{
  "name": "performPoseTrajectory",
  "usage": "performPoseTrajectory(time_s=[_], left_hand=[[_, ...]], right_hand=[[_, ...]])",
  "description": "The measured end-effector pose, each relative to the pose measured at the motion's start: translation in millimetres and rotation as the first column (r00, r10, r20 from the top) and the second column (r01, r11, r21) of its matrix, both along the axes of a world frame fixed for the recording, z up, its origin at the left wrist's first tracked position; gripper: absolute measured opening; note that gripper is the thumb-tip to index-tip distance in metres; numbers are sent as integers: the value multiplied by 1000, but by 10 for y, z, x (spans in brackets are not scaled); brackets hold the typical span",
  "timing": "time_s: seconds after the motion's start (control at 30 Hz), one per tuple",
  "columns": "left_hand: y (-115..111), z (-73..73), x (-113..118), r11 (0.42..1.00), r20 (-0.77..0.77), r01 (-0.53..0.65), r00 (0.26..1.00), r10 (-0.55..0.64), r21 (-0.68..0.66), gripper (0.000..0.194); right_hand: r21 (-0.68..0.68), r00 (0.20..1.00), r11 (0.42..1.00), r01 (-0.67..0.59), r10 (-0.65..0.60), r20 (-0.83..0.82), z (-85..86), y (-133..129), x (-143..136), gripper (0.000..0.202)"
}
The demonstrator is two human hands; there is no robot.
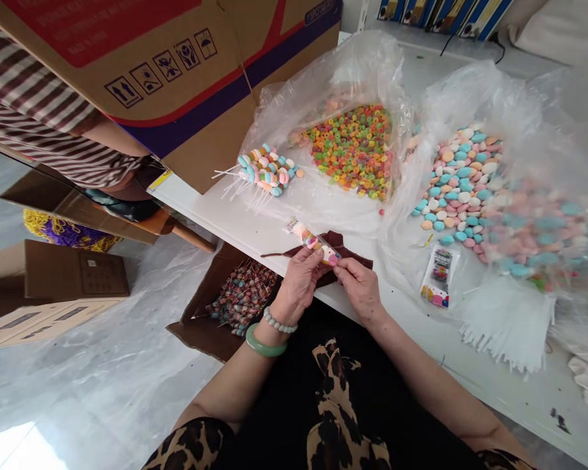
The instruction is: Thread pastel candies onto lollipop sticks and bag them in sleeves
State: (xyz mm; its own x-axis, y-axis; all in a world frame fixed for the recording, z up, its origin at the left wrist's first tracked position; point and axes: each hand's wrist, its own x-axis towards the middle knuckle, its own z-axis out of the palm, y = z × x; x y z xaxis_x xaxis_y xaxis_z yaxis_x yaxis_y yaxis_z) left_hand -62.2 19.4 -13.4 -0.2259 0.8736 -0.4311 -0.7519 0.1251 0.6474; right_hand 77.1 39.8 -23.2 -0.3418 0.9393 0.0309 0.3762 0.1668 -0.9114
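Both hands are on a small clear candy packet (304, 233) with colourful candy pieces inside, over the table's front edge. My left hand (298, 277) is closed around its middle. At the near end, my right hand (360, 284) pinches the packet's edge between thumb and fingers. Beneath the packet lies a dark brown cloth or sheet (340, 243). A pile of candy lollipops with white sticks (269, 170) sits beyond my left hand. To the right of my right hand is a stack of flat printed wrappers (438, 275).
Behind are plastic bags of ring-shaped candies (355, 150) and pastel candies (463, 176). White sticks (509, 323) lie at right. A carton of wrapped candy (242, 297) stands below the table edge. A large cardboard box (196, 85) and a person in striped clothing (49, 111) are at left.
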Motion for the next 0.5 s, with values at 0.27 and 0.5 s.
performPoseTrajectory(time_s=[0.27,0.5], left_hand=[[16,68,-118,996,-197,86,977,-84,2,33],[-52,-1,121,960,-83,272,957,-277,-60,31]], right_hand=[[-125,997,992,8,-17,-76,47,-1,0,15],[35,998,998,56,-57,27,4,38,-68,50]])
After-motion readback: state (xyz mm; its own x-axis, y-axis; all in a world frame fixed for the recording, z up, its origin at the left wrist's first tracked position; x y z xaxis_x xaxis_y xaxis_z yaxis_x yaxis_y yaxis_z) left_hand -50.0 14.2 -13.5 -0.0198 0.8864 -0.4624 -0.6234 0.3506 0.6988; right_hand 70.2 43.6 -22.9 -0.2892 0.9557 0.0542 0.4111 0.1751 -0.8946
